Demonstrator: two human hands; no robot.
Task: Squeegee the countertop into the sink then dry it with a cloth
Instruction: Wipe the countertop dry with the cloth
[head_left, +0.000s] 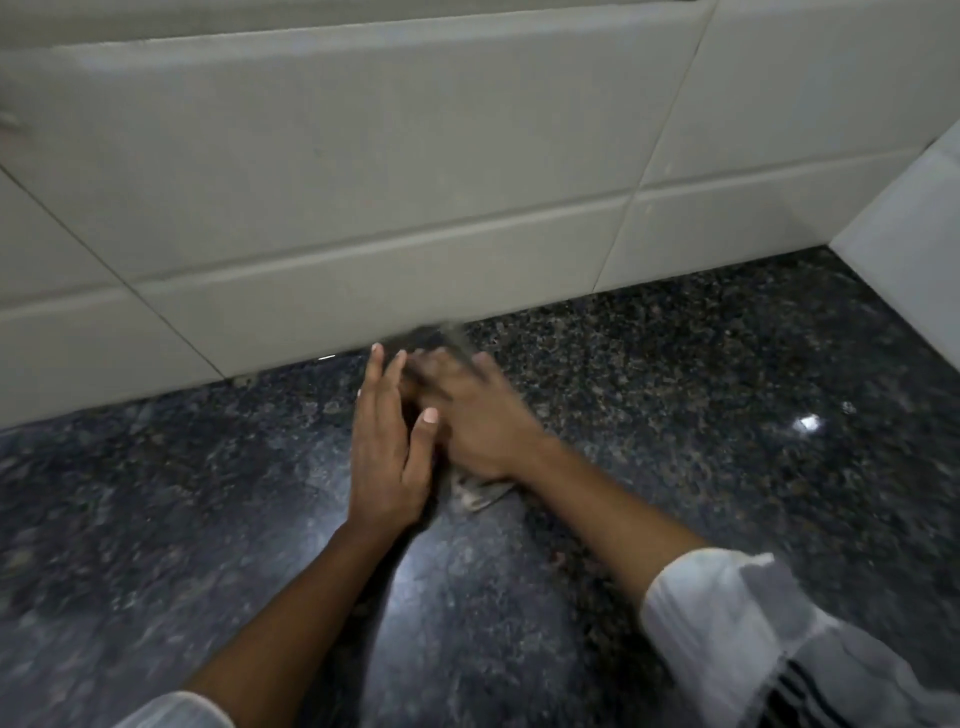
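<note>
Dark speckled countertop (675, 415) meets pale wall tiles (363, 182). My right hand (480, 415) presses the cloth (475, 493) flat beneath it; my left hand (387, 441), fingers straight, holds nothing. Drying, I judge; next, wipe the corner.

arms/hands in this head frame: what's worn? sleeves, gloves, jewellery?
Both hands bare: left hand and right hand show no gloves, rings or watch. White sleeves are pushed up the forearms: the left sleeve barely shows, while the right sleeve has dark stripes near the frame's corner.
</note>
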